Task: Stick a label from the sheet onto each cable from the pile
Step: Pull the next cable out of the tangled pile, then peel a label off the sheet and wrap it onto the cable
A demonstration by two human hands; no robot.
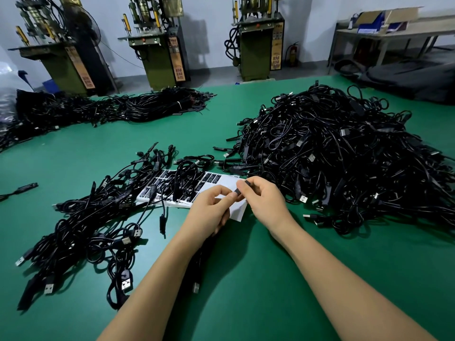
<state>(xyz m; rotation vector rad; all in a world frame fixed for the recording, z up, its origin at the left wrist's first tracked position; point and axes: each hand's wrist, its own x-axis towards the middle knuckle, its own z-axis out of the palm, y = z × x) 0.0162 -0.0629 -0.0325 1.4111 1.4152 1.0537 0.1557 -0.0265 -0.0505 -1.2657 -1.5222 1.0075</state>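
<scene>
A big pile of black cables (339,153) covers the right of the green table (246,279). A white label sheet (211,179) with black labels lies at the centre, partly under a smaller heap of cables (98,217) on the left. Both hands meet just above the sheet's near right corner. My left hand (211,210) and my right hand (263,200) together pinch a small black part of a cable (242,188) between thumbs and fingers. The rest of that cable hangs under my left forearm, its plug (195,287) showing on the table. Whether a label is on it cannot be seen.
More bundled black cables (110,109) lie along the far left of the table. A single cable end (27,188) lies at the left edge. Three green machines (160,45) stand behind the table, and a bench with boxes (394,25) at the far right.
</scene>
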